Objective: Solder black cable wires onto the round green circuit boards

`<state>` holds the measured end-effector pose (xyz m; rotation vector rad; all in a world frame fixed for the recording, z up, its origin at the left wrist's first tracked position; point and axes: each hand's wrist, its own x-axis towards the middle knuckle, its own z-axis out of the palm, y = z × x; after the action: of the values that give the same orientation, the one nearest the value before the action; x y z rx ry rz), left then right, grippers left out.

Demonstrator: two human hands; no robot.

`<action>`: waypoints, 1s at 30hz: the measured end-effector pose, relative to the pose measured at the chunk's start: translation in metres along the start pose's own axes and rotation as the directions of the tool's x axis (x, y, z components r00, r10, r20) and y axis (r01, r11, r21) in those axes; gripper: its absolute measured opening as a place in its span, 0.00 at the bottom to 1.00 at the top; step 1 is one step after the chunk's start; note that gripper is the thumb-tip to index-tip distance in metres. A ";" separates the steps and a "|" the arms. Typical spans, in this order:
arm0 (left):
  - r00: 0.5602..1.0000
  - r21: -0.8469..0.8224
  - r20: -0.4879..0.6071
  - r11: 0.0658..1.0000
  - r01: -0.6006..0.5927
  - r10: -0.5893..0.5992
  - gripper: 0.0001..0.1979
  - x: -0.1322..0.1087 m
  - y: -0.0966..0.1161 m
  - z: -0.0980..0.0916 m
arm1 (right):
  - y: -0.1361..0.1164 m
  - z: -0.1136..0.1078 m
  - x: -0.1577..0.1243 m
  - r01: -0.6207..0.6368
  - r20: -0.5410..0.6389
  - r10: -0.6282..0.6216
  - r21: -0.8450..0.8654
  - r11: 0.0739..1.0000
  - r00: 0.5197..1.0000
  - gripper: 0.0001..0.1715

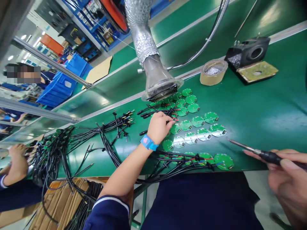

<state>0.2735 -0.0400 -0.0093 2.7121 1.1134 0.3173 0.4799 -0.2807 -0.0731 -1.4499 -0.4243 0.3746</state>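
My left hand (160, 127), with a blue wrist strap (148, 142), reaches over the bench with thumb and fingers pinched together on a thin black cable (143, 132), mostly hidden under the hand. Red wire ends show by the fingertips. Around it lie rows of round green circuit boards (198, 121). In my right hand (285, 172) is a soldering iron (266, 156), its tip pointing left, just off the board rows. Nearest me, black cables (165, 169) with coloured wire ends lie across the front row of boards.
A fume extraction hood (163, 86) hangs low over the boards. A tape roll (213, 72) and soldering iron stand with sponge (257, 72) sit at the back right. Cable bundles (115, 124) lie to the left. Beyond them are a co-worker's hand (18, 156) and a cardboard box (59, 204).
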 end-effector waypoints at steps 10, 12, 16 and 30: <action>0.961 -0.183 -0.159 0.950 -0.254 0.226 0.04 -0.026 0.044 -0.013 | -0.013 -0.007 0.005 0.045 0.140 -0.080 0.239 0.970 0.987 0.04; 0.958 -0.279 -0.095 0.916 -0.287 0.271 0.03 -0.039 0.070 -0.009 | -0.010 -0.016 0.006 0.016 0.208 -0.073 0.261 0.965 0.975 0.02; 0.956 -0.405 0.128 0.894 -0.193 0.265 0.06 -0.054 0.113 0.020 | -0.003 -0.026 0.004 -0.011 0.292 -0.067 0.259 0.966 0.954 0.02; 0.953 -0.380 0.199 0.915 -0.138 0.227 0.07 -0.051 0.127 0.044 | 0.001 -0.028 0.001 0.081 0.370 -0.145 0.181 0.980 0.918 0.03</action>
<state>0.3346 -0.1687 -0.0252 2.4445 0.6586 0.1917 0.4942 -0.3044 -0.0757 -1.1852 -0.7723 0.5887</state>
